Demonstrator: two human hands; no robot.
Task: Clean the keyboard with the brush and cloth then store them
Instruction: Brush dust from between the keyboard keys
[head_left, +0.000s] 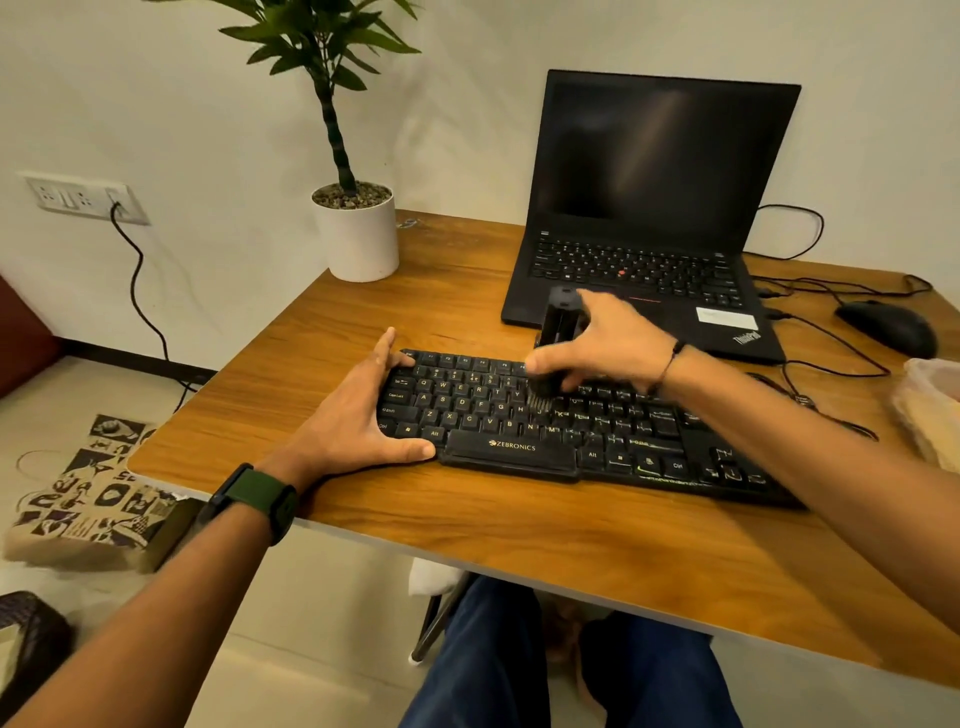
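A black keyboard (519, 431) lies across the wooden table (467, 530). My left hand (363, 410) holds its left end, thumb on the front edge and fingers on the back edge. My right hand (608, 343) grips a black brush (553, 343) upright, its bristles down on the keys near the middle of the keyboard. A pale yellow cloth-like thing shows inside a clear container (930, 410) at the right edge.
An open black laptop (649, 218) stands behind the keyboard. A black mouse (888, 327) and cables lie at the back right. A potted plant in a white pot (358, 239) stands at the back left corner. A patterned bag (88, 493) lies on the floor.
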